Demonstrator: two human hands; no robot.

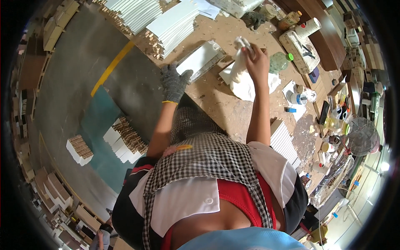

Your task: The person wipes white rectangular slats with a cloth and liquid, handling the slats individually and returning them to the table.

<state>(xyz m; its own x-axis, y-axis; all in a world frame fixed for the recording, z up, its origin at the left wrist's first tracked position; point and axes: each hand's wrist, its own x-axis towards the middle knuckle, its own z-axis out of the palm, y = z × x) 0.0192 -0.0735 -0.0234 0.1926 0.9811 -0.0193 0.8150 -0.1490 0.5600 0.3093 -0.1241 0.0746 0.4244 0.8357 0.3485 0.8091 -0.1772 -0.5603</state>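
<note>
My left hand [176, 82], in a grey knitted glove with a yellow cuff, is at the table's left edge. Its fingers are spread, and the thumb reaches toward the near end of a white rectangular panel [199, 62] with greyish edges; whether they touch I cannot tell. To the right, my bare right hand [257, 62] pinches a bunched white cloth [238, 68] and holds it upright. Under it, more white cloth or paper [246, 89] lies spread over a small white piece. A clear, rounded bottle with a green cap [280, 62] stands just right of that hand.
Stacks of white boards [173, 25] stand at the table's far left. A dark glove [253, 19], a white block [300, 48], cups and a blue clip-like item [290, 110] lie beyond and right. More white strips [284, 139] rest near my right arm. Board stacks [79, 149] sit on the floor.
</note>
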